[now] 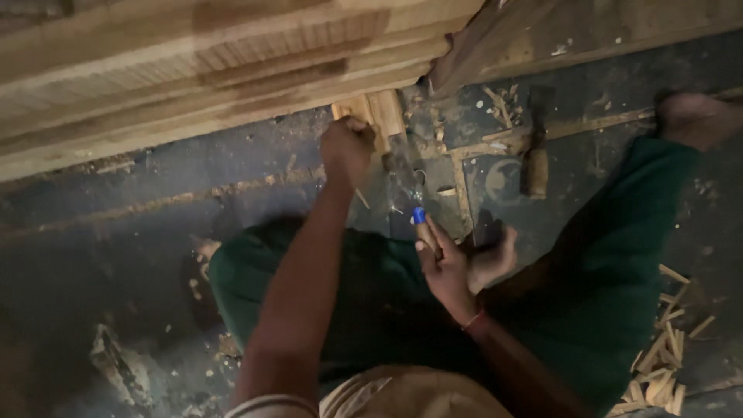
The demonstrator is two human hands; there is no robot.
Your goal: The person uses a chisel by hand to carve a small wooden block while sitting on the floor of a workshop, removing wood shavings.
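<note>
My left hand (347, 147) is closed in a fist just below a small wooden block (381, 114) at the edge of a stack of planks (193, 70). A thin pale sliver (361, 198) pokes out under the fist; whether the hand grips it I cannot tell. My right hand (457, 267) is lower, over my green trouser leg (604, 255), with its fingers pinching the blue end (419, 215) of a blurred, clear bottle-like thing (404, 172) that points up toward the block.
A hammer (534, 159) with a wooden handle lies on the dark floor (116, 224) right of the block. Wood chips (658, 371) are heaped at lower right. My bare foot (696, 116) rests at the upper right.
</note>
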